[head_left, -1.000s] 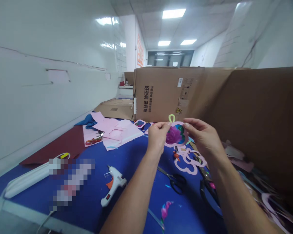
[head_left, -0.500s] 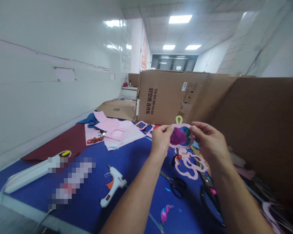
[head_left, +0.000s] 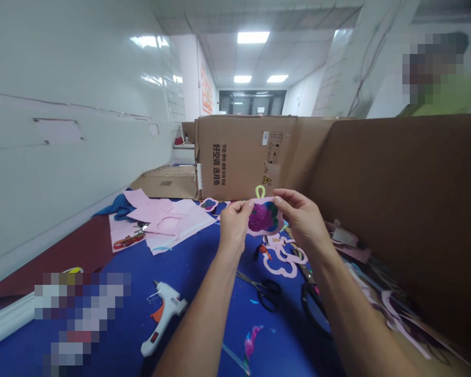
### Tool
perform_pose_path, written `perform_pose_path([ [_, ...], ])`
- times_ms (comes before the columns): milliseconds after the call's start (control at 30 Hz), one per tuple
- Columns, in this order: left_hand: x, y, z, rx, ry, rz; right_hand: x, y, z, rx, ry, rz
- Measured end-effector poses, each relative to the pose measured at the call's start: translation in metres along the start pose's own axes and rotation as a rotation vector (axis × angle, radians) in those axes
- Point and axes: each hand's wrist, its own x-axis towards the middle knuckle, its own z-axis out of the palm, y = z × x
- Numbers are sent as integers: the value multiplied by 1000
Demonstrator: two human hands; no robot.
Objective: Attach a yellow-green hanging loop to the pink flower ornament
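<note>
1. The left hand (head_left: 232, 226) and the right hand (head_left: 300, 219) are raised above the worktop (head_left: 204, 345), apart from each other. Each one pinches one side of a pink cut-out (head_left: 265, 217) between thumb and fingers.
2. The pink cut-out sits in the air between the two hands, roughly upright, with its purple and teal picture facing the person. A yellow-green pipe cleaner loop (head_left: 260, 191) stands up from its top edge.
3. Holding it by the edges looks like the right way to do this, as the fingers stay mostly off the picture and the grip on both sides keeps the piece steady. A light pinch seems wise, so the thin edge does not bend and the loop stays straight above the middle.
4. Just below the hands lies a pink cloud-shaped frame (head_left: 280, 264). Black-handled scissors (head_left: 267, 293) lie nearer the person, and a second pair of scissors (head_left: 312, 309) lies to their right.
5. A white glue gun (head_left: 165, 314) lies on the near left of the worktop. Pink paper sheets (head_left: 168, 222) are spread further left and far, and a cardboard box (head_left: 239, 157) stands beyond them.
</note>
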Motion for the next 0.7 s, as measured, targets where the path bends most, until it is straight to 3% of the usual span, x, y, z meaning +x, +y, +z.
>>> perform_pose_path([
  [333,0,-4,1,-3,-83,-34,-3,-6,5,64,-14,15],
  [700,-1,0,0,24,-97,-25,-7,-10,13,14,-106,32],
])
